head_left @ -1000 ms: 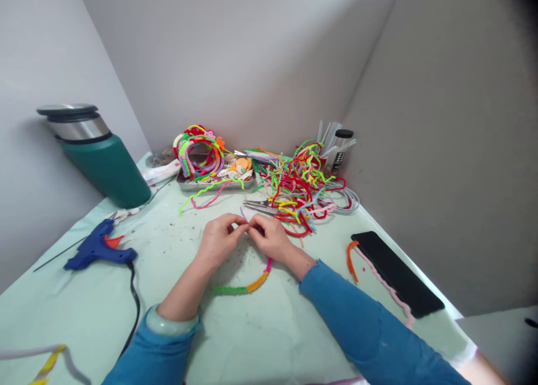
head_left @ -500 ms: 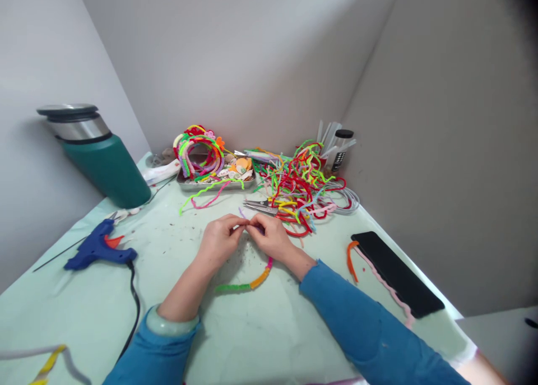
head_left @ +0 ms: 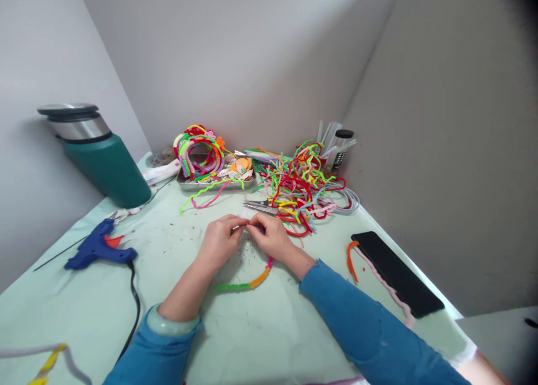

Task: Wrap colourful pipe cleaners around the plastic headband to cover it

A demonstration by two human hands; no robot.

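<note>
Near the middle of the table my left hand (head_left: 221, 238) and my right hand (head_left: 271, 236) meet, fingertips pinched together. Between them is a multicoloured pipe cleaner strip (head_left: 259, 278). From under my right hand it curves down and left, showing pink, orange and green sections, with a bit of purple at my right fingers. My fingers cover the exact spot being pinched. Just beyond my hands lie scissors (head_left: 261, 207) with open-looking metal blades, partly under a tangle of pipe cleaners (head_left: 298, 177).
A blue glue gun (head_left: 98, 247) with a black cord lies left, before a green bottle (head_left: 105, 166). Behind, a metal tray (head_left: 216, 186) holds wound pipe cleaner rings (head_left: 199, 155) and small cutouts. At right, a black phone-like slab (head_left: 397, 276) has a pink pipe cleaner along it.
The purple end that stuck up beyond my fingertips no longer shows there. My hands stay in nearly the same place, still pinching.
</note>
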